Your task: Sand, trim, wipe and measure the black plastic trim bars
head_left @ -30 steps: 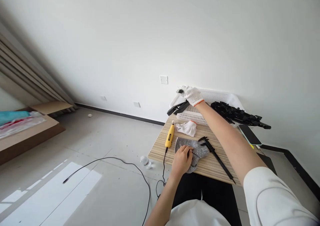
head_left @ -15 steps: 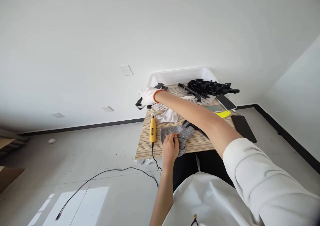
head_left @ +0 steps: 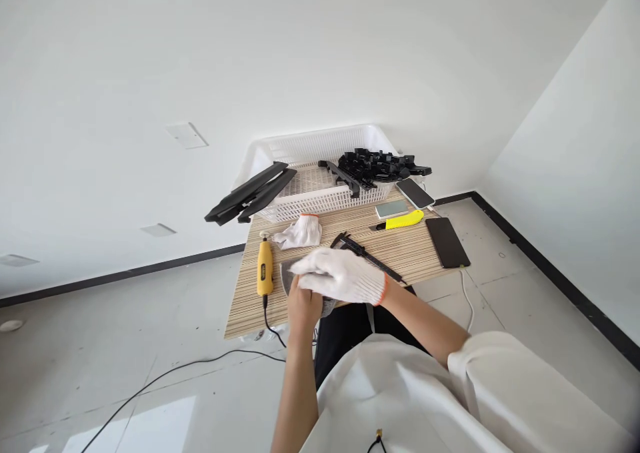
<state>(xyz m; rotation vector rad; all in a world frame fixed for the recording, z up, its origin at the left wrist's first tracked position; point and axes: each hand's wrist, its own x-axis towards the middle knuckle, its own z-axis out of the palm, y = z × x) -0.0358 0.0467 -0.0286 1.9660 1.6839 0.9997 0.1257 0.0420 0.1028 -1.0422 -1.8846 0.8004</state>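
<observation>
My bare left hand [head_left: 303, 308] is closed on a grey cloth [head_left: 329, 306] at the front edge of the table. My right hand [head_left: 340, 276], in a white knitted glove with an orange cuff, lies over the fingers of my left hand and hides much of the cloth. Its fingers are bent and pressed together, and what is under them is hidden. Just beyond is a black caliper [head_left: 367, 253]. To the left lies a yellow rotary tool [head_left: 265, 268] with a cord. A second white glove [head_left: 303, 231] rests behind my hands.
A white plastic basket [head_left: 320, 203] stands at the back. Black plastic parts [head_left: 377, 167] are piled on its right, and long black strips [head_left: 253, 191] overhang its left rim. A yellow utility knife [head_left: 404, 219], a grey-green block [head_left: 391, 209] and two phones [head_left: 447, 243] lie on the right.
My right hand has come back from the basket's left end to my left hand. The black part it carried now lies at the basket's left rim. The view has shifted.
</observation>
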